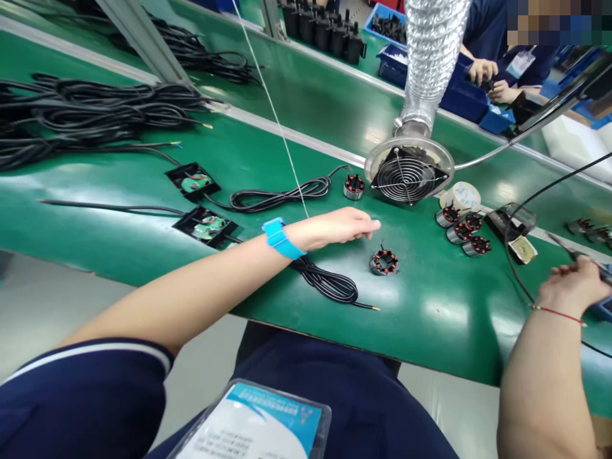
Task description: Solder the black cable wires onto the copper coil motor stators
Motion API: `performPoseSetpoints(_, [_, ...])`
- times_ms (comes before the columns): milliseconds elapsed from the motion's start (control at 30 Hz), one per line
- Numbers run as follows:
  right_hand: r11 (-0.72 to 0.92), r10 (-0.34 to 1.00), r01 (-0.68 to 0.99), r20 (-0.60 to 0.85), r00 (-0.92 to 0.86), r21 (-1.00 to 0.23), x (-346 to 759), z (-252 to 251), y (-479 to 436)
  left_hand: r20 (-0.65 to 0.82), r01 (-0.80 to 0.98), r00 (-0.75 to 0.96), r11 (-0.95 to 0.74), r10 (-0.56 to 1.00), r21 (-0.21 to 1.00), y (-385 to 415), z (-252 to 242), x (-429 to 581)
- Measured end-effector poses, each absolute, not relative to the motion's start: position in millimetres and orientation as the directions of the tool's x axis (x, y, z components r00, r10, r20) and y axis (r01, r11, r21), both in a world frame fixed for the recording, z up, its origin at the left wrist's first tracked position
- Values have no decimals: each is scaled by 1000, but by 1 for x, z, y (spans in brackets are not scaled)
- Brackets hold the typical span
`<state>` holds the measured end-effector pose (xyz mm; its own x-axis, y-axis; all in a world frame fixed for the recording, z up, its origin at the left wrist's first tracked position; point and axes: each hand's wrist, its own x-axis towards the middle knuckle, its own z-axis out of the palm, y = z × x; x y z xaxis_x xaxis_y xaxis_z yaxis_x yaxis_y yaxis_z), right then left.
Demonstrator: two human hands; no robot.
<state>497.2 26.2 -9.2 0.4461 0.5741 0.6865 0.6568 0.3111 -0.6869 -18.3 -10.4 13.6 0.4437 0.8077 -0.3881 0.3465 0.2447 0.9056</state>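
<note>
Loosely curled, the left hand [342, 227] is poised over the green counter [430, 338], thumb forward; whether its hidden fingers grip anything, I cannot tell. Fingers of the right hand [571, 280] are closed around a dark-handled, pen-like tool [605, 274] with a slender tip. One round, silver-sided motor ring with copper windings [382, 271] lies on the counter, just beyond the left fingertips, apart from both hands. Tool handling seems the step in hand; bringing tool to ring would call for clearing the black cable [511, 261].

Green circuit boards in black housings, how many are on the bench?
2: the farther board near the cable bundles, the nearer board just beyond the left forearm.
</note>
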Motion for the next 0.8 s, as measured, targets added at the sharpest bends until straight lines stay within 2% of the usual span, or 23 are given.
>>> performPoseSetpoints(67, [381, 355, 699, 793, 495, -606, 466, -5, 0, -386, 422, 476, 180, 790, 888, -9, 17, -10])
performPoseSetpoints(100, [436, 202, 751, 867, 457, -497, 444, -1, -15, -391, 452, 488, 157, 781, 878, -8, 18, -6])
performPoseSetpoints(133, [447, 229, 795, 911, 342, -411, 417, 3, -32, -397, 473, 498, 143, 771, 870, -7, 18, -4])
performPoseSetpoints(167, [429, 328, 838, 922, 204, -338, 389, 7, -48, -406, 482, 506, 141, 761, 865, -7, 17, -2])
performPoseSetpoints(200, [372, 459, 872, 880, 126, -319, 359, 11, -64, -416, 480, 512, 151, 752, 864, -6, 16, -2])
performPoseSetpoints(233, [321, 585, 900, 809, 58, -296, 331, 15, -77, -426, 469, 517, 171, 743, 867, -6, 15, -3])
performPoseSetpoints(300, [362, 798, 880, 590, -124, -306, 282, 21, -96, -444, 422, 532, 229, 721, 877, -6, 11, -9])
performPoseSetpoints(333, [398, 853, 856, 476, -212, -332, 262, 21, -101, -455, 394, 541, 264, 707, 880, -6, 9, -12])
performPoseSetpoints(433, [479, 877, 796, 249, -412, -370, 224, 13, -100, -470, 303, 584, 359, 661, 883, -7, 2, -20])
performPoseSetpoints(500, [498, 866, 772, 192, -461, -394, 210, 1, -94, -445, 224, 619, 398, 647, 890, -8, -3, -18])
performPoseSetpoints(667, [474, 880, 723, 241, -409, -502, 195, -26, -88, -380, 79, 643, 436, 665, 896, -13, -9, -4])
performPoseSetpoints(733, [464, 886, 714, 278, -371, -525, 196, -34, -89, -363, 130, 608, 362, 707, 923, -16, -5, -5])
performPoseSetpoints(800, [454, 891, 712, 297, -344, -536, 197, -38, -90, -348, 258, 575, 240, 741, 936, -20, 1, -12])
